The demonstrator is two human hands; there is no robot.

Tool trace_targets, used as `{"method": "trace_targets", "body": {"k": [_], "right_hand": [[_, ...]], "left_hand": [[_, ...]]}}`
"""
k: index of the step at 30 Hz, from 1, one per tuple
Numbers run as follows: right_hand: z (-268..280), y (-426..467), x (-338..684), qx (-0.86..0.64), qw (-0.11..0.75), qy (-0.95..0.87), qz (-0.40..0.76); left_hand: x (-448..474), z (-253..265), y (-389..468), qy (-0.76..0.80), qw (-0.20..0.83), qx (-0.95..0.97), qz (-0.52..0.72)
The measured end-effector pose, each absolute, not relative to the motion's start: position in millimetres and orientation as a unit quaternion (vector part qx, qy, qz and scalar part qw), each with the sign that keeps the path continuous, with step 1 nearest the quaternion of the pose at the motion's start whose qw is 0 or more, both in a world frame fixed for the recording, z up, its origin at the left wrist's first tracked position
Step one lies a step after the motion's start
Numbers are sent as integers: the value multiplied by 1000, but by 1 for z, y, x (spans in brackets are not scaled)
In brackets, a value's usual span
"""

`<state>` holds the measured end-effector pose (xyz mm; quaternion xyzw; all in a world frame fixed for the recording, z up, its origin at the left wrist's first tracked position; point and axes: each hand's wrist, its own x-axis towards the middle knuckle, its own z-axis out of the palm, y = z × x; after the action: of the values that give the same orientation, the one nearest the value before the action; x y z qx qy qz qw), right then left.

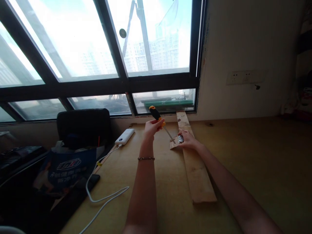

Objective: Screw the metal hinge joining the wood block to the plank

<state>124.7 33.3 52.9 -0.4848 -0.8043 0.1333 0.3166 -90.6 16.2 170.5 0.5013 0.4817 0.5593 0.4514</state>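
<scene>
My left hand (154,127) is closed around the lower handle of a screwdriver (155,113) with a black and yellow grip. Its steel shaft slants down to the right, and the tip is over a small thin piece of wood (173,146); whether it touches a screw is too small to tell. My right hand (188,140) rests on a long wooden board (198,177), fingers curled round a shiny metal piece (180,139) that looks like a hinge or latch. The small wood piece sticks out left of the board, partly hidden by the fingers.
The tabletop (168,195) carries a white power bank (124,136) with a white cable (107,197) along the left. Beyond the left edge are a black chair (84,125) and a blue bag (65,172). A window and wall close off the back.
</scene>
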Motion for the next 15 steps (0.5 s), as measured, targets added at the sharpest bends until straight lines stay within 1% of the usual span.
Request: {"method": "trace_targets", "body": {"k": [7,15], "right_hand": [[57,30,126,-498,337,-791,117],[57,29,131,-479,338,-800,131]], "left_hand": [[-84,172,14,491,465,487,553],[-79,163,23,511,462,488,537]]}}
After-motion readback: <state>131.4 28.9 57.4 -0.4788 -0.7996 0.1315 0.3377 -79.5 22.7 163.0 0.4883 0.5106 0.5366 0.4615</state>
